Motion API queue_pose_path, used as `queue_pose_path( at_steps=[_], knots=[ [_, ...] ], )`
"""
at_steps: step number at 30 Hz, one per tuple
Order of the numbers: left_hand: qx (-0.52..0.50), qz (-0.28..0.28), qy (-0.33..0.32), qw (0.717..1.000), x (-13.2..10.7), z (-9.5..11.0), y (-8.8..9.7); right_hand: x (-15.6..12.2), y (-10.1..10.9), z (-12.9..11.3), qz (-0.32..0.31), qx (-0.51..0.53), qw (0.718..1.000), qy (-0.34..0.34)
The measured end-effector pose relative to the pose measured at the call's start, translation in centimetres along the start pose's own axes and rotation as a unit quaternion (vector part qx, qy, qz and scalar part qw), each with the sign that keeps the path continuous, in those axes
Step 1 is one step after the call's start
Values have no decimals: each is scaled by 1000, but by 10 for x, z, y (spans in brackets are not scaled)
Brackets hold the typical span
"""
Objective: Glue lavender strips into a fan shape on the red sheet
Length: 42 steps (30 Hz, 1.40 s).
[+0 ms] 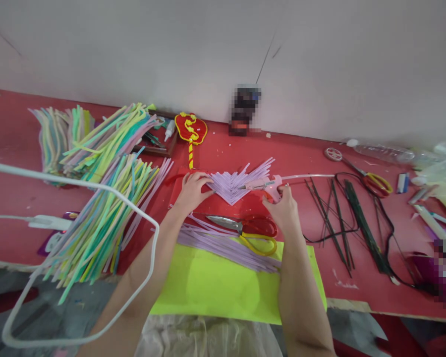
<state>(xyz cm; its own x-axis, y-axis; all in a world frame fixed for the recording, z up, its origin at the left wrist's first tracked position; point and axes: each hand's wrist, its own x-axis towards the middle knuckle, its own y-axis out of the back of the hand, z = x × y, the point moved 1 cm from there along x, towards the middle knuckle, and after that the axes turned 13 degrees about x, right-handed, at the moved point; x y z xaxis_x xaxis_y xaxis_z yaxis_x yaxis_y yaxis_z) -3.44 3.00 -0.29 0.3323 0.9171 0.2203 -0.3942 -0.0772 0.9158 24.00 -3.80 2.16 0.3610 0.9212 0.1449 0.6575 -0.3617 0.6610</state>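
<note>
A V-shaped piece of lilac pipe cleaners (228, 187), laid side by side in a chevron, rests on a red sheet (208, 204). My left hand (194, 191) grips its left edge between thumb and curved fingers. In my right hand (282, 203) is a pink hot glue gun (269, 185), its nozzle pointing left over the chevron's middle. Just below lie scissors (226, 222) with red and yellow handles. They rest partly on loose lilac pipe cleaners (223, 250), which lie on a bright yellow-green sheet (215, 287).
Bundles of coloured pipe cleaners (107, 218) fill the left side. A white cable (134, 208) loops across the foreground. Behind stands a red-and-yellow fan-shaped ornament (191, 129). At right lie dark green stems (364, 225), a black cord, more scissors (377, 184) and a plastic bottle (384, 152).
</note>
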Motion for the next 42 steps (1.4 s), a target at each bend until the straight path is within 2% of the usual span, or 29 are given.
queue_pose_path(
  at_steps=[14,27,35,38,42],
  knots=[
    [-24,1,35,999,3,-2,-4,1,-3,-1,0,6,1000,-11],
    [-27,9,38,999,5,-5,-10,1,-4,3,4,14,1000,0],
    [-29,10,39,999,4,-4,-9,-1,-4,-5,6,42,999,-19],
    [-27,7,41,999,4,-3,-8,-5,-8,-12,-19,75,996,-37],
    [-29,6,36,999,5,-5,-9,-14,-20,-23,-97,118,988,-33]
  ],
)
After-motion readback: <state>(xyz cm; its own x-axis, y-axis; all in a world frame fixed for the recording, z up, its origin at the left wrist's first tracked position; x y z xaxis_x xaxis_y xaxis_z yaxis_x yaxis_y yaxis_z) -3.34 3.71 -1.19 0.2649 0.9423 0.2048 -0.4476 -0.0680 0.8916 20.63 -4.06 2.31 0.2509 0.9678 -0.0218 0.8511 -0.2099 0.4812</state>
